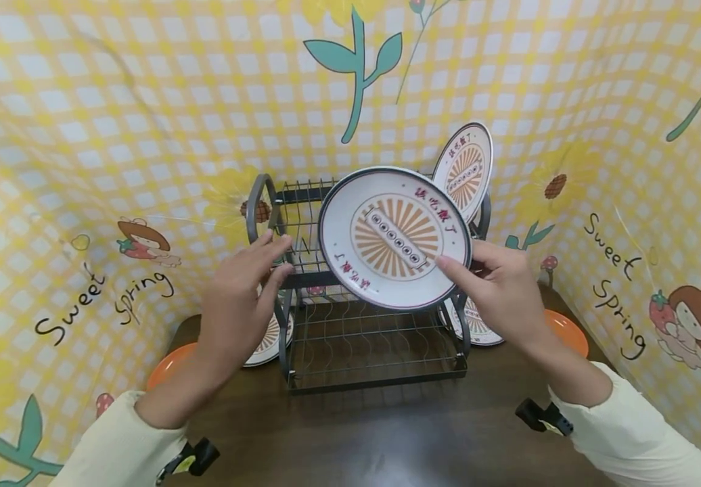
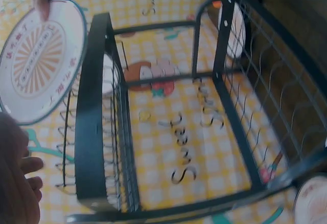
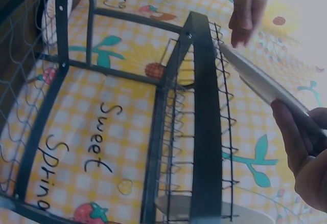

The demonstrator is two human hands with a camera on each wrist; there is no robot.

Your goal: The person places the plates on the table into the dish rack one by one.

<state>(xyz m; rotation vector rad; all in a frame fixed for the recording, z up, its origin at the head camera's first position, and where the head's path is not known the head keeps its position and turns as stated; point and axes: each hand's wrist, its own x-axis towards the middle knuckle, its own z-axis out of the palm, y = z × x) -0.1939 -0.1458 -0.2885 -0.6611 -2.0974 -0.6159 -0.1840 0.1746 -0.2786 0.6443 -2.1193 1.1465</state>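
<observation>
A white plate (image 1: 396, 237) with a dark rim and an orange ray pattern is pinched at its right edge by my right hand (image 1: 496, 284), thumb on its face. It is tilted above the upper tier of a dark two-tier dish rack (image 1: 381, 387). My left hand (image 1: 237, 291) is beside the rack's left end, fingers extended and apart from the plate. A matching plate (image 1: 466, 169) stands upright at the upper tier's right end. In the right wrist view the held plate (image 3: 260, 78) appears nearly edge-on.
Partly hidden plates lie on the brown table (image 1: 387, 433), one left of the rack (image 1: 268, 345) and another plate (image 1: 478, 325) right of it. Orange dishes (image 1: 168, 365) sit at both sides. Yellow checked cloth (image 1: 204, 101) walls in the back and sides.
</observation>
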